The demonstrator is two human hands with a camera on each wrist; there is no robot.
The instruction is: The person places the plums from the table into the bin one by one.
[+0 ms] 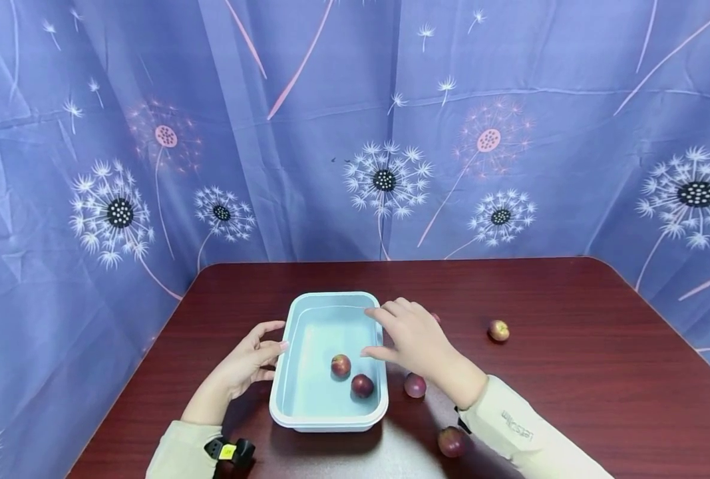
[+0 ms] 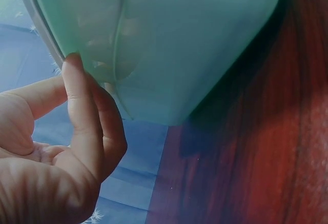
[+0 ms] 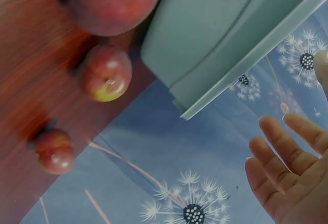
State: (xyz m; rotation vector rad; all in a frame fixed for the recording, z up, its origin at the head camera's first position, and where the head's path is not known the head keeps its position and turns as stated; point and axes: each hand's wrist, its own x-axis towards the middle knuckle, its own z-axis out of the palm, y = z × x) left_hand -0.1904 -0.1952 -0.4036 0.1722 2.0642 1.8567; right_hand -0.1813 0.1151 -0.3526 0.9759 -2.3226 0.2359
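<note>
So there's a pale blue plastic tub (image 1: 307, 406) sitting near the front-middle of a dark red wood table (image 1: 570, 399), w/ two small red fruits inside it: one (image 1: 341, 365) roughly mid-tub, the other (image 1: 362, 385) just beside it, closer to the near right corner.

Left hand (image 1: 251, 362) is at the tub's left wall, fingers loosely bent, not wrapped around anything. In the left wrist view one fingertip (image 2: 73, 67) is right up against the tub's rim (image 2: 38, 24), looks like touching, rest of the hand is slack & holding nothing.

Right hand (image 1: 411, 339) is above the tub's right edge, palm down, fingers spread and pretty much straight, nothing in it. Fingertips reach over the far right part of the tub; can't tell if it's actually touching the rim or hovering. Right wrist view shows the same thing, fingers (image 3: 279, 155) stretched out, empty, w/ the tub's corner (image 3: 215, 44) next to them.

More fruit loose on the table, right of the tub: one (image 1: 414, 385) just beside the tub wall under the right wrist, another (image 1: 452, 441) nearer the front edge by the sleeve (image 1: 528, 432), a third (image 1: 498, 330) further right, well apart from the rest. There's a bit of a 4th (image 1: 435, 318) peeking out behind the right hand, mostly hidden.

Backdrop is a blue curtain (image 1: 355, 133) w/ dandelion print on all sides. Black-and-yellow strap thing (image 1: 230, 451) on the left wrist.
</note>
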